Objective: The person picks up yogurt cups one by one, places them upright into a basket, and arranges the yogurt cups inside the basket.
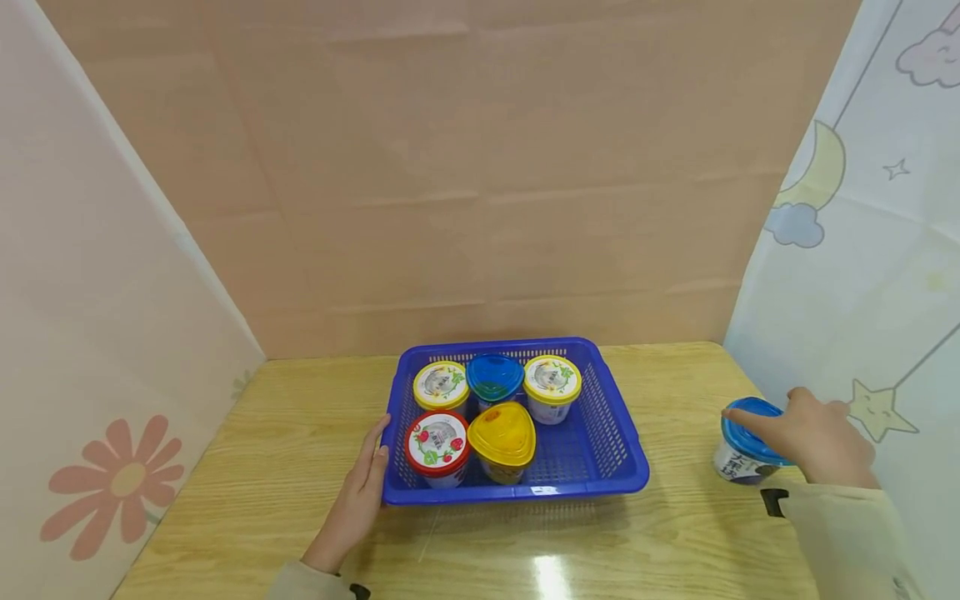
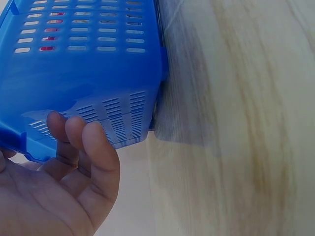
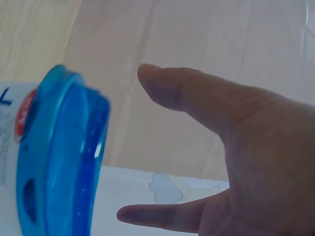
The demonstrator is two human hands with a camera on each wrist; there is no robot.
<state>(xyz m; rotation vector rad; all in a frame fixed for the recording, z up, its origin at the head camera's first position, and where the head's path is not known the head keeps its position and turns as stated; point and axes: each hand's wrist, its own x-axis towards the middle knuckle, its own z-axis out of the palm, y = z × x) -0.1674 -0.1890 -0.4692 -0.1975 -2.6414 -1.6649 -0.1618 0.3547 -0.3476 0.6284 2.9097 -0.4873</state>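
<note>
At the left end of a purple-blue plastic basket [image 1: 517, 495], my left hand [image 1: 360, 492] holds the rim. In the left wrist view its fingers [image 2: 101, 147] curl against the outside of the basket wall [image 2: 83, 73], while most of the thumb is cut off. Over on the right, a white yogurt cup with a blue lid [image 1: 738, 465] stands upright on the table. My right hand [image 1: 828, 437] hovers by that lid, thumb and finger spread. The right wrist view shows a gap between the hand [image 3: 261, 147] and the blue lid [image 3: 69, 157].
Inside the basket are two yellow-rimmed cups [image 1: 441, 384] [image 1: 552, 379], a red-rimmed cup [image 1: 437, 443], a blue-lidded cup [image 1: 495, 377] and a yellow-lidded cup [image 1: 502, 435]. A wooden table [image 1: 300, 450] lies beneath. Patterned cloth walls [image 1: 900, 275] stand at both sides.
</note>
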